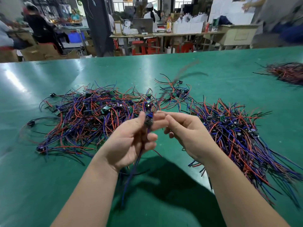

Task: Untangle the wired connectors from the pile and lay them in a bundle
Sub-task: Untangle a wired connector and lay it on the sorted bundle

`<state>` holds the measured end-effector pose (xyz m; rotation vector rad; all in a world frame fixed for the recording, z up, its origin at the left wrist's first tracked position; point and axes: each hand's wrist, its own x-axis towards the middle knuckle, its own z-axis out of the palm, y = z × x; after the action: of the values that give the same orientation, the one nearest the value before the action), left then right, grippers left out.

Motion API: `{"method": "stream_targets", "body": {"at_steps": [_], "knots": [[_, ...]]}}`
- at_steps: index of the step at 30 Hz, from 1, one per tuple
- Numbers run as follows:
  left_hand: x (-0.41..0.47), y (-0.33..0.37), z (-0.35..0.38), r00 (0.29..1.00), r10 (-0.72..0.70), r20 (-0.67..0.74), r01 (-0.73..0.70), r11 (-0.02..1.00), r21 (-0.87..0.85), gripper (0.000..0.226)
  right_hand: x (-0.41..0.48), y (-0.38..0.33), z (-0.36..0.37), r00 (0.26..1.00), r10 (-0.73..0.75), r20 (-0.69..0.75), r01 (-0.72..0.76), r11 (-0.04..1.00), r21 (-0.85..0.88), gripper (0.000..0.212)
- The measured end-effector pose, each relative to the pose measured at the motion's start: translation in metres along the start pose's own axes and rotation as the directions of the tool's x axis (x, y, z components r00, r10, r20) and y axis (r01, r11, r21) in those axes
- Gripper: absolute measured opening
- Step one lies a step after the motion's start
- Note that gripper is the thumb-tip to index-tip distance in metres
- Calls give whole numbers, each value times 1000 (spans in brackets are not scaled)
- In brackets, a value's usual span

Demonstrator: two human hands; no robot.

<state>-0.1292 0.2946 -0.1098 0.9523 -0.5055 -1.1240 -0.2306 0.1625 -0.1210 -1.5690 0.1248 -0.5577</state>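
Observation:
A tangled pile of wired connectors (91, 112), with red, blue and black leads and small green boards, lies on the green table left of centre. To the right, a straighter bundle of connectors (237, 138) fans toward the near right edge. My left hand (129, 141) grips one wired connector (148, 120) above the table, its blue leads hanging down through the palm. My right hand (185, 133) pinches the same connector from the right with its fingertips. The upper leads of the held connector are blurred and rise toward the table's middle.
The green table (49, 185) runs wide in front of me. A second heap of red and black wires (288, 73) lies at the far right. Beyond the far edge are workbenches, red stools, boxes and several people.

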Motion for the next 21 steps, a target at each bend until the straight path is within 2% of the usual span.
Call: {"method": "stream_targets", "body": {"at_steps": [2, 3, 5, 7, 9, 11, 14, 16, 18, 21], "knots": [[0, -5, 4, 995, -87, 55, 84, 995, 57, 42, 1, -1, 0, 999, 30, -26, -26, 988, 153, 11], [1, -8, 5, 992, -113, 58, 108, 990, 94, 41, 2, -1, -1, 998, 40, -45, -33, 988, 154, 9], [5, -11, 8, 993, -121, -12, 121, 975, 185, 40, 2, -1, -3, 995, 42, -91, -40, 999, 25, 9], [9, -15, 11, 984, -36, -176, 86, 955, 285, 39, 2, 1, -5, 990, 36, -136, -51, 993, -109, 13], [11, -19, 10, 951, 122, -283, -14, 935, 353, 28, 3, 2, -5, 984, 46, -172, -76, 983, -169, 13], [11, -20, 9, 933, 213, -290, -92, 920, 381, 12, 3, 4, -6, 982, 76, -175, -106, 981, -165, 10], [9, -19, 8, 944, 182, -276, -65, 920, 386, 8, 4, 4, -6, 970, 115, -214, -149, 978, -145, 9], [8, -18, 10, 957, 130, -261, -24, 928, 373, 13, 6, 3, -9, 948, 154, -277, -174, 983, -52, 10], [6, -17, 11, 973, 62, -220, 19, 937, 350, 15, 8, -1, -14, 915, 203, -350, -173, 978, 114, 9], [1, -14, 14, 992, -58, -113, 99, 912, 399, 11, 10, -8, -25, 858, 246, -450, -77, 929, 361, 12]]}}
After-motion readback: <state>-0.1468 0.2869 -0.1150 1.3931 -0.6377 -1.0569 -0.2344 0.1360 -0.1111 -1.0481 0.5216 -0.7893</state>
